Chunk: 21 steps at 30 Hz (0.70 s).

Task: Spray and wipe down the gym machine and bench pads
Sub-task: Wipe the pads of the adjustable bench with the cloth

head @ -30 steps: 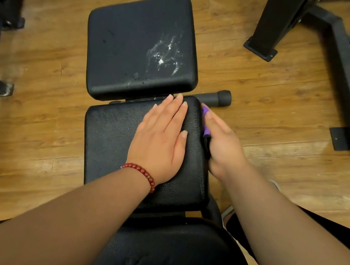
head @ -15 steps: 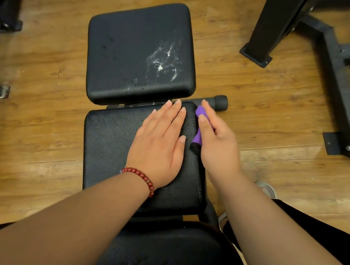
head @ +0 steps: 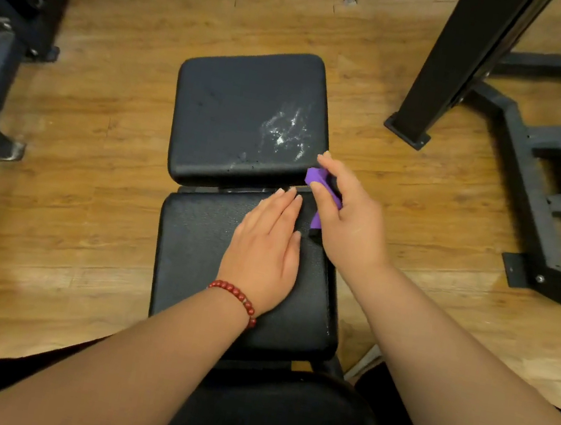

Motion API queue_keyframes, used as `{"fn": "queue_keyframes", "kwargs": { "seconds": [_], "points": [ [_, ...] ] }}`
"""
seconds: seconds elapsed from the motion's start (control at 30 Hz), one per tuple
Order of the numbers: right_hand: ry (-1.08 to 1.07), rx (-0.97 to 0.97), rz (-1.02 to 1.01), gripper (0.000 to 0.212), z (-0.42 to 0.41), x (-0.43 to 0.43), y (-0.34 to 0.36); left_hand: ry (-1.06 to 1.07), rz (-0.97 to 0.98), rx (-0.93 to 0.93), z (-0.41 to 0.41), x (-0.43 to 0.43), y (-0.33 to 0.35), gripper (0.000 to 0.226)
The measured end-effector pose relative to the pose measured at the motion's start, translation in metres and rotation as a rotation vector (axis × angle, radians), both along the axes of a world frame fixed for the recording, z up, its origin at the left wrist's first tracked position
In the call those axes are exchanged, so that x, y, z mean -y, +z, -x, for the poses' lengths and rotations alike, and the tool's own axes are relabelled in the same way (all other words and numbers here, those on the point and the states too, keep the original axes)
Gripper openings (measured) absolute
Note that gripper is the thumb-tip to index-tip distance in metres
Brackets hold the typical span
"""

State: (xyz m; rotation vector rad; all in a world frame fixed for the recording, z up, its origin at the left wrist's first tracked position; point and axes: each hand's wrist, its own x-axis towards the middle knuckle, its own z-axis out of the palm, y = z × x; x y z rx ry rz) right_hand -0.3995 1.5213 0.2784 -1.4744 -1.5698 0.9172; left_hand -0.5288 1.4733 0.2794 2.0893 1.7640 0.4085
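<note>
Bench pads at centre, two black cushions end to end: far pad [head: 237, 102] toward 12 o'clock, near pad [head: 190, 264] toward 6 o'clock, narrow gap between. White spray foam [head: 286, 132] on far pad, near its 4 o'clock corner, not yet wiped.

Left hand [head: 266, 247] flat on near pad, fingers straight and together, pointing to 12 o'clock, tips just short of the gap; red bead bracelet [head: 236, 297] at wrist. Right hand [head: 350, 223] at 3 o'clock of left hand, fingers curled round a purple object [head: 315, 177], cloth or small bottle, cannot tell which; index tip at far pad's 4 o'clock corner, touching or just beside.

Looks like the start of wiping on far pad, spraying there apparently done. Next move probably calls for carrying purple object toward 11 o'clock onto foam, pressing down and sweeping across whole pad, then near pad.

Black machine frame [head: 442, 61] at 2 o'clock, on wooden floor [head: 80, 144].
</note>
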Motion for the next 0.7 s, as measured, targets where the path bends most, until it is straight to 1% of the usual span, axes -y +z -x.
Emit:
{"fn": "queue_keyframes", "kwargs": {
  "seconds": [0.07, 0.17, 0.23, 0.3, 0.37, 0.43, 0.57, 0.7],
  "points": [
    [0.077, 0.080, -0.049, 0.033, 0.002, -0.011, 0.009, 0.010, -0.001, -0.009, 0.008, -0.002, 0.005, 0.058],
    [0.230, 0.261, -0.156, 0.025, 0.010, -0.026, 0.013, 0.060, -0.078, -0.113, 0.035, -0.016, 0.008, 0.058],
    [0.304, 0.354, -0.265, 0.026, 0.018, -0.036, 0.011, 0.072, -0.109, -0.191, 0.054, -0.032, 0.009, 0.060],
    [0.332, 0.458, -0.383, 0.029, 0.022, -0.054, 0.006, 0.060, -0.119, -0.251, 0.066, -0.049, 0.010, 0.057],
    [0.293, 0.521, -0.434, 0.025, 0.024, -0.070, -0.001, 0.047, -0.093, -0.270, 0.070, -0.065, 0.011, 0.053],
    [0.248, 0.499, -0.436, 0.023, 0.021, -0.075, -0.007, 0.023, -0.072, -0.283, 0.071, -0.079, 0.009, 0.055],
    [0.369, 0.439, -0.473, 0.027, 0.011, -0.088, -0.012, 0.005, -0.039, -0.313, 0.071, -0.093, 0.003, 0.066],
    [0.311, 0.392, -0.441, 0.027, 0.013, -0.115, -0.009, 0.003, -0.025, -0.316, 0.074, -0.096, 0.006, 0.066]
  ]
}}
